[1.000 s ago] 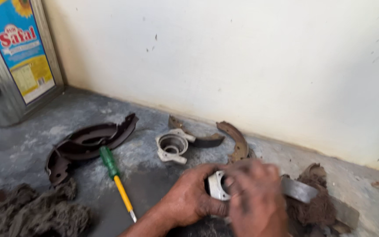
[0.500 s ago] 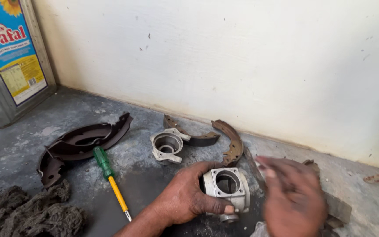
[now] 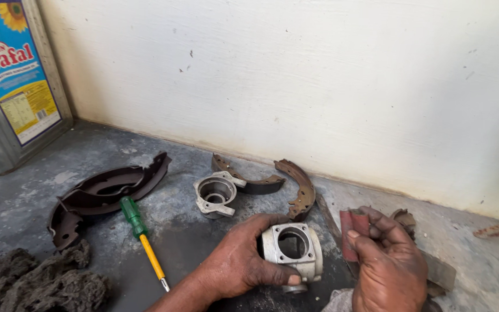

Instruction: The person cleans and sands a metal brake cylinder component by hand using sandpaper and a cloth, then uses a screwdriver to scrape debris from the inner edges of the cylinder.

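Grey metal is what your left hand [image 3: 241,263] grips: a small housing [image 3: 293,248] with a round bore, held by its left side, thumb under the front edge, just above the dark floor [image 3: 192,242] and in front of you. Your right hand [image 3: 389,266] is closed, fingers pressed together, on a folded strip of reddish sandpaper [image 3: 350,234]. The strip is just beside the housing and does not touch it.

How far the work is, I can only judge. The bore that faces the camera looks pale and quite clean, so I think some rubbing is done there. The outside of the housing has dull patches, and the second part on the floor looks untouched. The paper is off the metal at this instant, so the cleaning seems in the middle and not at the end.

There is only one view, the camera on your head, so here is the count from it:

- Two metal housings: the one in your hand, and another one [image 3: 216,195] lying on the floor near the wall.
- Brake shoes: two dark ones nested together [image 3: 108,188] at the left, and two rusty brown ones [image 3: 298,188] by the wall, one partly behind the second housing. That makes four, as far as I can see.
- One screwdriver [image 3: 141,234] with a green and yellow handle.
- One heap of dark cotton waste [image 3: 36,283] at the bottom left.
- One big tin can [image 3: 12,86] with a blue label in the corner.
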